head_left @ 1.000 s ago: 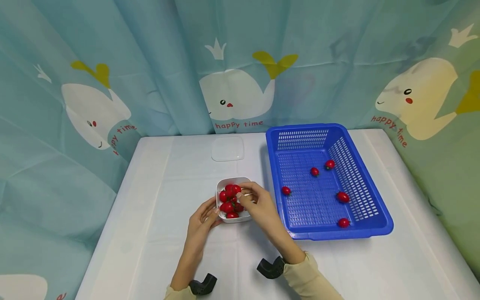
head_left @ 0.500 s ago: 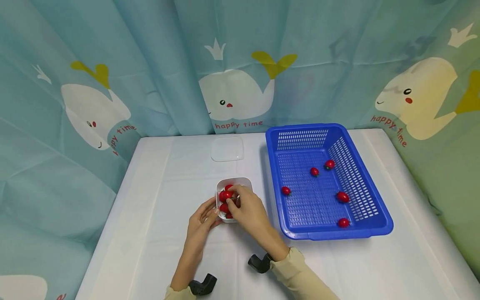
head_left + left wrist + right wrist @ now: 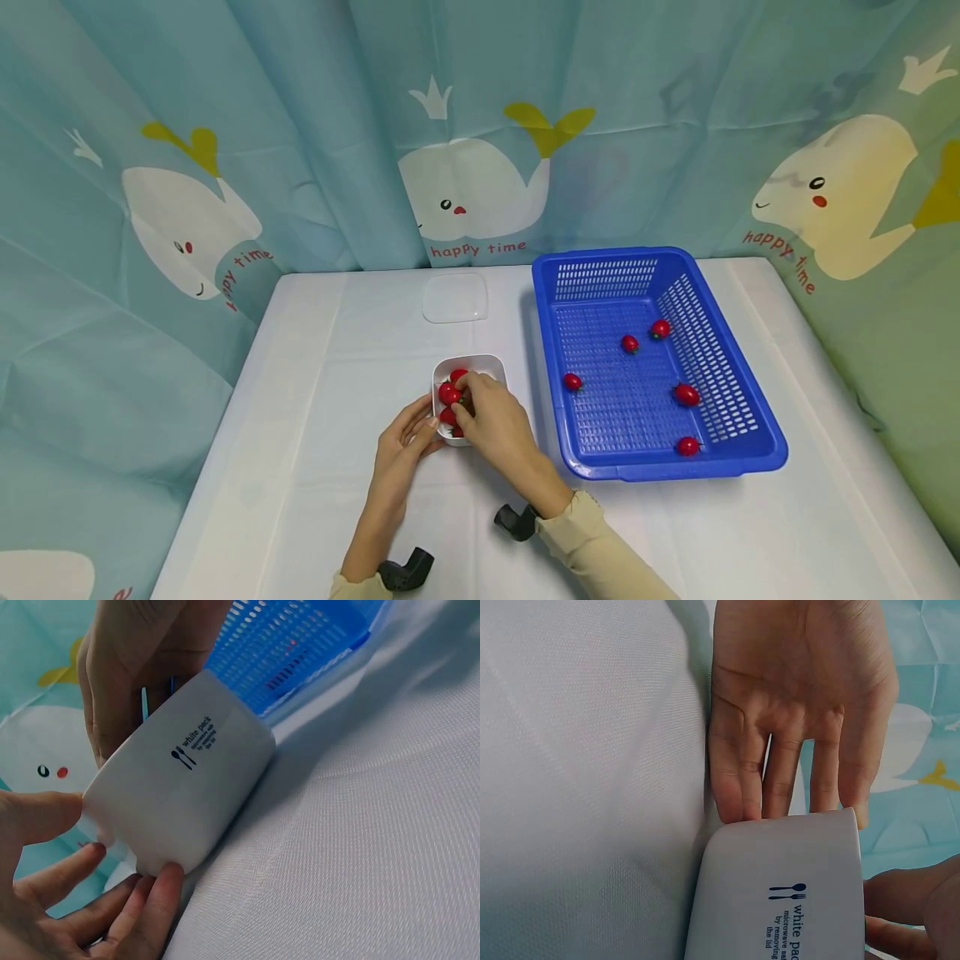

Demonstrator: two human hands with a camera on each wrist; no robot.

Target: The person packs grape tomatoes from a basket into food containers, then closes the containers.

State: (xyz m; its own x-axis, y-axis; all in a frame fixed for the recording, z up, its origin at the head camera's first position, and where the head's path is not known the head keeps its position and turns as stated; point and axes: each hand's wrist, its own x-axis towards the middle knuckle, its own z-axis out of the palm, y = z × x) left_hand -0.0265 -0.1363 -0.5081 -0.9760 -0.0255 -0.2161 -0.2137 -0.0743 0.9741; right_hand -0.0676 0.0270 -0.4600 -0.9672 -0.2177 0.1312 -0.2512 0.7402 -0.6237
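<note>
A small white plastic container (image 3: 491,364) stands on the table with several red cherry tomatoes (image 3: 458,376) in it. My left hand (image 3: 400,450) holds its left side, the thumb at the rim and the fingertips against the wall, as the left wrist view shows. My right hand (image 3: 498,423) reaches over the rim into the container from the right. Its thumb and index finger pinch a cherry tomato (image 3: 449,393), green stem end towards the palm. This hand covers the container's right half and whatever lies there. In the right wrist view, the container (image 3: 780,855) hides the tomatoes.
A blue plastic basket (image 3: 551,350) stands to the right, several cherry tomatoes (image 3: 686,394) scattered on its bottom. Behind the container lies a clear lid (image 3: 454,298) on the white-covered table (image 3: 352,350). A whale-print curtain (image 3: 322,150) hangs along the back and sides.
My right hand has moved left, deeper over the container, and the tomato at its fingertips has shifted left and turned slightly. The left hand, lid and basket stay where they were.
</note>
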